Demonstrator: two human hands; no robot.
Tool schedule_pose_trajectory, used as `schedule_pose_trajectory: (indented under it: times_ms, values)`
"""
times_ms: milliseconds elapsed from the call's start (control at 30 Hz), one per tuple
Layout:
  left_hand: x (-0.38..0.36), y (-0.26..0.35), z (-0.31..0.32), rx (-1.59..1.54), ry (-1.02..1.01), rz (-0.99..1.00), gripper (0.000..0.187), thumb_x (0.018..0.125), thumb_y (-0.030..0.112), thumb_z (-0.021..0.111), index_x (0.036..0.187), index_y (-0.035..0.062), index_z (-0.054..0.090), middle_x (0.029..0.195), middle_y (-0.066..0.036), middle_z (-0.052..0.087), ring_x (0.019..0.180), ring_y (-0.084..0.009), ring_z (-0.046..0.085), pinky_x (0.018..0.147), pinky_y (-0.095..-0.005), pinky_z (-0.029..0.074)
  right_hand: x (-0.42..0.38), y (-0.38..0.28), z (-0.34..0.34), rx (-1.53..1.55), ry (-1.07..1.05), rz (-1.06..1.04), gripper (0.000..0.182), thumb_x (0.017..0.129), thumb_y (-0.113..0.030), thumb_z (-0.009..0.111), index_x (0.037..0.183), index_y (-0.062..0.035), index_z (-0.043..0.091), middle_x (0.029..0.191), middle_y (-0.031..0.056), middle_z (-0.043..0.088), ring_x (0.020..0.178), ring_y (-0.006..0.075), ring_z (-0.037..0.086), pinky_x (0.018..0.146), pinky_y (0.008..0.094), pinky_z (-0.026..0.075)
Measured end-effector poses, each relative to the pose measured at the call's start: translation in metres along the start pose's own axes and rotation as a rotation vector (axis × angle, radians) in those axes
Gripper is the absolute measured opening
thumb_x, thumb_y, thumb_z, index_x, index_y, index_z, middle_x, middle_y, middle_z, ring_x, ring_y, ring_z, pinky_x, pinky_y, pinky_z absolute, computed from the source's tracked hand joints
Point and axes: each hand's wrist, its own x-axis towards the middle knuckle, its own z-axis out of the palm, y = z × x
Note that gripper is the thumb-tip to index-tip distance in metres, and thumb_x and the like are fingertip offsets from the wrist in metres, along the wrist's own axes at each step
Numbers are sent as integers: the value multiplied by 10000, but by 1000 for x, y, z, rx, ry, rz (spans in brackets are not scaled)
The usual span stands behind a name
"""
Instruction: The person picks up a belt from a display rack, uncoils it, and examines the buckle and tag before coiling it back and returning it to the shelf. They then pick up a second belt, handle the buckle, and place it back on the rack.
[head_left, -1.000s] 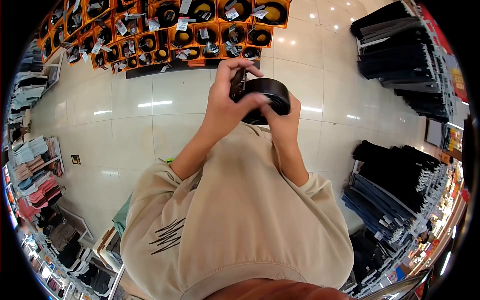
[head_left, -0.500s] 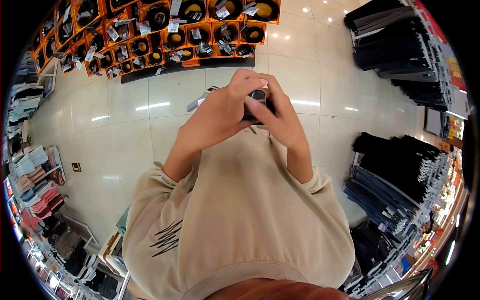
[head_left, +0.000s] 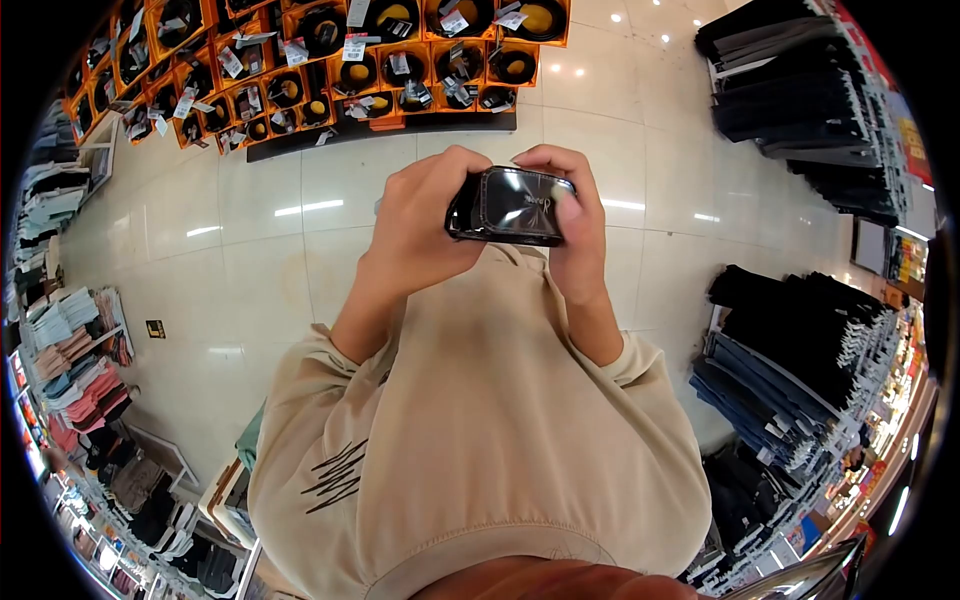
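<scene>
A rolled black belt (head_left: 470,215) is held up in front of my chest, its glossy dark buckle plate (head_left: 515,205) facing up and catching the light. My left hand (head_left: 425,210) is closed around the left end of the roll. On the right end, my right hand (head_left: 578,215) grips it, the thumb lying by the buckle's edge and the fingers curled behind. The undersides of both hands and the back of the roll are hidden.
Ahead stands a display of orange boxes (head_left: 365,80) with rolled belts and white tags. Racks of dark trousers (head_left: 790,115) and jeans (head_left: 745,390) hang on the right. Folded clothes (head_left: 75,325) are on the left. Pale tiled floor (head_left: 260,260) lies between.
My hands have moved apart to the two ends of the belt. The buckle, mostly covered by fingers before, now shows its face.
</scene>
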Motion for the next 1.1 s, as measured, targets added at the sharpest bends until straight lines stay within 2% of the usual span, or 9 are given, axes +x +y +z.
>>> schedule_pose_trajectory:
  times_ms: [167,300,500,600,633,700,800,867,1100]
  values:
    - [-9,-23,11,-183,178,98,416,533,-63,677,915,35,543,776,-95,572,667,-269,561,588,-306,448,3,-12,13,-89,42,-88,567,921,-415,329,1088,62,586,1030,178,618,908,229,584,867,323,449]
    - [-7,-29,13,-245,252,238,424,534,-53,706,918,27,544,818,-101,595,713,-271,578,698,-326,494,8,-5,12,-143,12,-191,516,895,-346,340,1052,67,607,948,191,633,819,241,580,757,323,459]
    - [-4,-45,6,-301,256,319,446,568,13,786,953,23,563,858,-110,619,776,-278,609,764,-347,511,15,-1,24,-129,26,-211,521,900,-358,346,1022,66,623,920,199,638,782,261,569,721,337,454]
    - [-22,-54,2,-210,255,12,391,619,16,769,945,21,551,824,-113,626,771,-223,627,754,-294,502,14,9,26,-282,74,-200,602,937,-459,337,1061,57,621,933,178,643,807,292,564,735,363,442]
    - [-7,-37,-9,9,222,6,373,641,6,741,956,26,542,844,-89,632,783,-179,626,745,-270,495,22,11,28,-255,74,-189,629,935,-486,343,1095,60,610,963,177,639,824,276,562,775,348,434]
    - [-1,-38,-10,-399,214,-356,430,639,-66,690,1022,18,510,892,-54,633,843,-126,611,747,-261,496,28,4,33,-197,71,-66,645,925,-494,350,1198,51,561,1147,175,596,970,245,563,898,336,419]
    - [17,-40,-7,-615,321,-471,456,666,-109,639,1083,8,493,974,-71,616,890,-132,608,771,-256,503,31,24,28,-233,3,-89,522,894,-267,513,1314,36,449,1204,168,573,1123,268,546,982,353,401]
    - [18,-59,0,-734,336,-564,475,687,-121,614,1124,8,477,1009,-84,605,911,-136,606,784,-253,506,29,31,31,-264,32,33,618,842,-51,617,1390,15,342,1234,190,555,1139,257,551,989,342,416]
    - [74,-60,29,-766,275,-518,724,721,-141,605,1313,84,255,1072,-134,528,900,-162,608,748,-247,515,60,44,13,-274,321,152,529,875,-23,600,1346,15,362,1172,153,569,1086,192,552,954,305,431]
